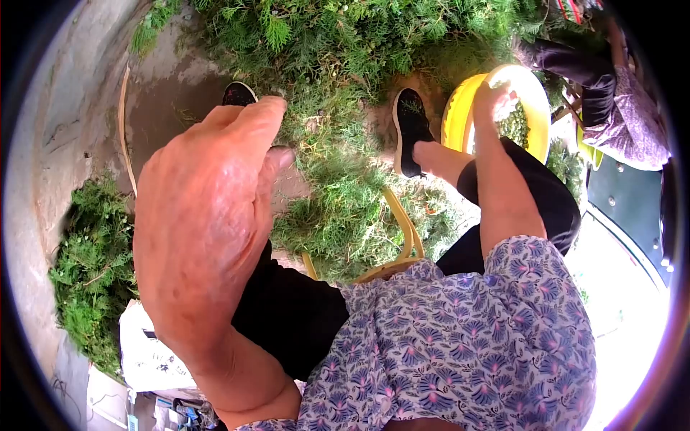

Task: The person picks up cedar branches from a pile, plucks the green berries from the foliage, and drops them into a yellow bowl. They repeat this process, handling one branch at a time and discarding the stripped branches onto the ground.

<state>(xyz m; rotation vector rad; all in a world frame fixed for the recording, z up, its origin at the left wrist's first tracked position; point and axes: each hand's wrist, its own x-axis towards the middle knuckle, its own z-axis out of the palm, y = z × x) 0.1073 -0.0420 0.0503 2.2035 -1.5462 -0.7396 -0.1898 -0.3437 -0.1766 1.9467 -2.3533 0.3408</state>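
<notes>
My left hand is raised close to the camera with its fingers curled and thumb bent in. A small gap shows between thumb and forefinger; the palm side is hidden, so anything held there cannot be seen. My right hand is at the yellow basin, over its opening; glare washes out its fingers. Small green cones or seeds lie inside the basin, which is tilted in view. Cut evergreen sprigs with scale-like leaves cover the ground between my black shoes.
A large heap of evergreen branches lies ahead, another pile at left by the concrete wall. A yellow curved frame stands between my legs. Another person in a patterned top sits at right. A white bag stands lower left.
</notes>
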